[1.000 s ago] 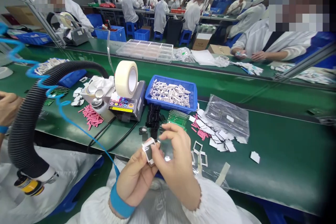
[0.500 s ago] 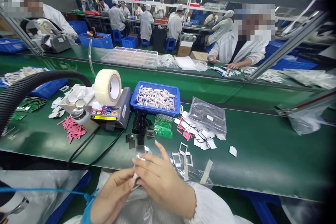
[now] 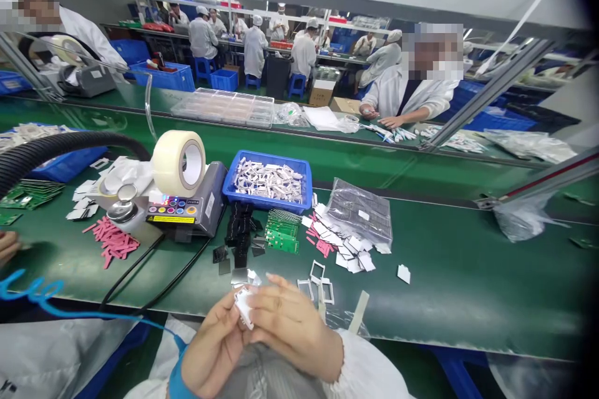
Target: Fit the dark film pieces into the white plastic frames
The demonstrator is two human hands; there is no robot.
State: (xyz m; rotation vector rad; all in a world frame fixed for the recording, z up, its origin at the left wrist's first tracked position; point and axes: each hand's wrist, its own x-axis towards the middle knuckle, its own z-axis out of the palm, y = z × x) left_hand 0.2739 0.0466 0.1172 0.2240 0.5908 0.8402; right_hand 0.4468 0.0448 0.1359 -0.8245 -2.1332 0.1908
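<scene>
A small white plastic piece (image 3: pixel 243 308) is held between my two hands at the table's near edge. My left hand (image 3: pixel 216 338) grips its left side, the thumb lying along it. Across its right side lie the bent fingers of my right hand (image 3: pixel 292 324), hiding part of the piece. A blue coiled cord runs to the blue band (image 3: pixel 180 371) on my left wrist. Just beyond the hands lie dark thin squares (image 3: pixel 239 275) and a scrap of clear film. White rectangular frames (image 3: pixel 318 272) rest to the right of my right hand.
A tape dispenser (image 3: pixel 208 202) with a wide roll (image 3: pixel 180 162) stands behind left. A blue bin (image 3: pixel 267 204) holds white parts. Green circuit boards (image 3: pixel 282 232), pink strips (image 3: pixel 112 240), white cards (image 3: pixel 355 250) and a bagged stack (image 3: pixel 360 212) lie around. Another person's hand (image 3: pixel 7 248) shows at far left.
The piece has turned in my hands, so a broad white face now shows. The view has shifted slightly, and another person's hand has come in at the left edge.
</scene>
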